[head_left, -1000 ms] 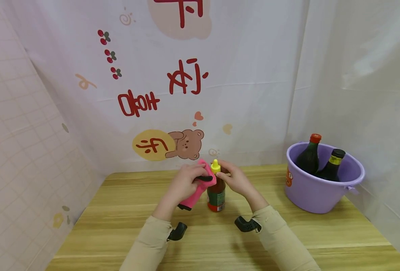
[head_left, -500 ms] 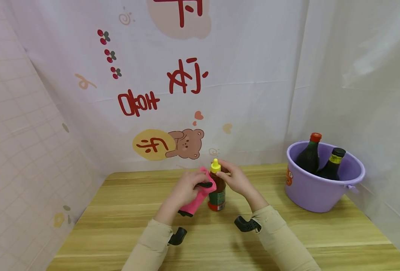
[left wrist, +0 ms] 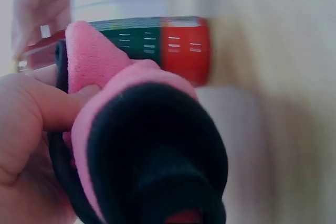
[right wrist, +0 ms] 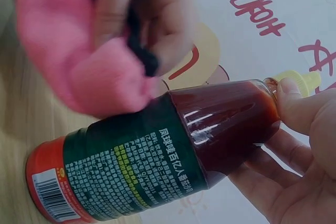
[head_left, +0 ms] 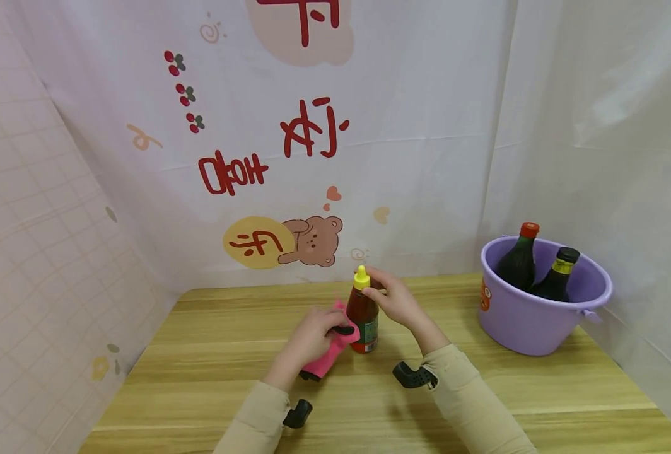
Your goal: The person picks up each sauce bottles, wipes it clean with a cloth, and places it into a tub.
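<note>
A sauce bottle (head_left: 362, 309) with a yellow nozzle cap, dark red contents and a green and red label stands upright on the table. My right hand (head_left: 395, 301) holds it by the neck, thumb near the cap in the right wrist view. In my left hand (head_left: 313, 337) is a pink cloth (head_left: 326, 359) with black edging, gripped in a bunch. A fold of that cloth lies against the label side of the bottle (right wrist: 126, 161). In the left wrist view the cloth (left wrist: 105, 61) covers part of the bottle.
A purple bucket (head_left: 528, 328) stands on the right of the wooden table (head_left: 210, 366), with two dark bottles in it, one red-capped (head_left: 519, 261) and one black-capped (head_left: 557, 280). A white printed curtain (head_left: 426, 189) hangs behind the table.
My left hand has moved down along the bottle with the pink cloth, from near the cap to the label. My right hand has kept its hold on the neck.
</note>
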The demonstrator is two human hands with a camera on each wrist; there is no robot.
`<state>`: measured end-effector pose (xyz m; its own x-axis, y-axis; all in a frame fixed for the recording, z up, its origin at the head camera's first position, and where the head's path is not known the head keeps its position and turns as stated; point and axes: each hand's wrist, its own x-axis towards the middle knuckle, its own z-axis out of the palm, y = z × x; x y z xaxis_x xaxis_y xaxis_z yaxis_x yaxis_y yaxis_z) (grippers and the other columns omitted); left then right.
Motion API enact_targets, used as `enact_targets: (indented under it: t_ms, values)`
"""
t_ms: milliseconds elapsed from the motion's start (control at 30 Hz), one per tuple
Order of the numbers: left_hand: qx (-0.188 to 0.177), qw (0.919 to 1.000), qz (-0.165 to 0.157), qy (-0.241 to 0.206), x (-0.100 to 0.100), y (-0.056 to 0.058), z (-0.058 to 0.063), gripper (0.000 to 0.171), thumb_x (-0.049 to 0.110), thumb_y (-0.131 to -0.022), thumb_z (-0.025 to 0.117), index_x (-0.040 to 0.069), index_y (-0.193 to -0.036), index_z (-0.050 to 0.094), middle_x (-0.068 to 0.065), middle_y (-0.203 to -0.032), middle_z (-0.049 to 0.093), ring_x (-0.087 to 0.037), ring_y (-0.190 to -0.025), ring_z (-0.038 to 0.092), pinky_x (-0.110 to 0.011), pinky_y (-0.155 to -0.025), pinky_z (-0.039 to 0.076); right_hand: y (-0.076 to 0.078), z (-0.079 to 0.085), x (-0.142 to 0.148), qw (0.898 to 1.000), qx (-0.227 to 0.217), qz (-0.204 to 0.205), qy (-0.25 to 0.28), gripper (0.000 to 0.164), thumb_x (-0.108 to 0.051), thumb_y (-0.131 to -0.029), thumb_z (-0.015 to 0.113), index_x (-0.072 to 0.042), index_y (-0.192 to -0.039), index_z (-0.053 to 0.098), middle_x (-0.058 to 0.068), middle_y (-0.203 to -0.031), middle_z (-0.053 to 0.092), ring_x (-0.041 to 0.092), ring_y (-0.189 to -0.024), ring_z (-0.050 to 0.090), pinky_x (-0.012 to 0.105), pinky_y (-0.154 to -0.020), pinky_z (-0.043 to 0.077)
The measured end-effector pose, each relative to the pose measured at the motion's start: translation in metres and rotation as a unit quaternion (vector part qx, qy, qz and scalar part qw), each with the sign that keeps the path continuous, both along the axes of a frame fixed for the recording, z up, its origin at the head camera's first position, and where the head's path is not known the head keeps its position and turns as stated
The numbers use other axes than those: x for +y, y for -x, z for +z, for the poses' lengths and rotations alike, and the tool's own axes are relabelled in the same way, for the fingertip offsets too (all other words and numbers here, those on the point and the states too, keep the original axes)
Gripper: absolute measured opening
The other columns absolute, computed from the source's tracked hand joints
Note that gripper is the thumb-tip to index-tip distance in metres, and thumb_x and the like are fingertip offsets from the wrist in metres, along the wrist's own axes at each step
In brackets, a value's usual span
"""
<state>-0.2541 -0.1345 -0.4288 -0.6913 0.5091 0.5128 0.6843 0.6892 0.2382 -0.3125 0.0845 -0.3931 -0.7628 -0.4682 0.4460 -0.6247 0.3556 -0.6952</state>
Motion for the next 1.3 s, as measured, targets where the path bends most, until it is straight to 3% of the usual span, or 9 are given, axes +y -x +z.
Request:
enact_targets:
  t_ms: [100, 267, 667, 800, 933, 1100, 1300]
  values:
    - [-0.006, 0.9998, -0.007, 0.015, 0.0, 0.001, -0.012, 0.038, -0.019, -0.07, 0.066, 0.013, -0.091, 0.07, 0.003, -0.089, 0.069, -0.018, -0.082, 0.064, -0.041, -0.084, 0.05, 0.0, 0.0, -0.001, 1.0, -0.005, 0.001, 0.0, 0.042, -0.01, -0.098, 0.061, -0.007, -0.14, 0.055, 0.016, -0.132, 0.059, 0.035, -0.11, 0.062, 0.052, -0.089, 0.052]
    - [-0.05, 0.9981, 0.001, 0.036, 0.001, 0.001, -0.023, 0.033, -0.016, -0.076, 0.066, 0.012, -0.092, 0.073, 0.004, -0.091, 0.07, -0.017, -0.084, 0.065, -0.036, -0.085, 0.052, 0.0, -0.001, -0.002, 1.0, -0.009, 0.003, 0.0, 0.042, -0.011, -0.098, 0.061, -0.009, -0.14, 0.055, 0.015, -0.132, 0.059, 0.035, -0.11, 0.062, 0.051, -0.088, 0.052]
    - [-0.097, 0.9895, 0.042, 0.099, 0.007, 0.005, -0.024, 0.032, -0.011, -0.079, 0.067, 0.018, -0.091, 0.074, 0.01, -0.091, 0.07, -0.016, -0.08, 0.062, -0.036, -0.084, 0.05, -0.001, 0.003, 0.001, 0.999, -0.026, 0.02, -0.005, 0.046, -0.011, -0.098, 0.062, -0.004, -0.142, 0.051, 0.017, -0.128, 0.06, 0.035, -0.112, 0.061, 0.052, -0.094, 0.049]
    - [-0.12, 0.9868, 0.054, 0.094, 0.008, 0.002, -0.022, 0.032, -0.009, -0.08, 0.068, 0.02, -0.093, 0.074, 0.011, -0.092, 0.069, -0.017, -0.082, 0.06, -0.036, -0.082, 0.05, -0.001, 0.007, 0.001, 1.0, -0.02, 0.005, -0.015, 0.048, -0.016, -0.094, 0.069, -0.001, -0.138, 0.054, 0.015, -0.124, 0.062, 0.034, -0.109, 0.062, 0.052, -0.094, 0.05]
    - [-0.133, 0.9867, 0.055, 0.075, 0.005, -0.002, -0.022, 0.035, -0.009, -0.079, 0.069, 0.021, -0.096, 0.074, 0.012, -0.092, 0.069, -0.016, -0.084, 0.058, -0.036, -0.081, 0.05, -0.001, 0.015, -0.001, 0.999, 0.013, -0.024, -0.046, 0.038, -0.018, -0.09, 0.074, -0.002, -0.123, 0.062, 0.01, -0.113, 0.065, 0.029, -0.1, 0.065, 0.051, -0.089, 0.052]
    - [-0.106, 0.9914, 0.05, 0.058, 0.0, -0.007, -0.02, 0.034, -0.01, -0.079, 0.069, 0.02, -0.096, 0.073, 0.011, -0.093, 0.069, -0.016, -0.084, 0.06, -0.038, -0.084, 0.049, -0.002, 0.028, -0.003, 0.993, 0.061, -0.046, -0.095, 0.026, -0.019, -0.086, 0.078, -0.006, -0.104, 0.065, 0.004, -0.094, 0.065, 0.023, -0.087, 0.067, 0.041, -0.078, 0.056]
    - [-0.052, 0.9973, 0.035, 0.038, -0.005, -0.018, -0.013, 0.031, -0.011, -0.078, 0.069, 0.015, -0.094, 0.072, 0.007, -0.092, 0.071, -0.016, -0.085, 0.063, -0.036, -0.084, 0.048, -0.007, 0.028, 0.005, 0.988, 0.087, -0.066, -0.105, 0.03, -0.02, -0.086, 0.079, -0.003, -0.107, 0.066, 0.006, -0.095, 0.065, 0.022, -0.084, 0.068, 0.037, -0.074, 0.057]
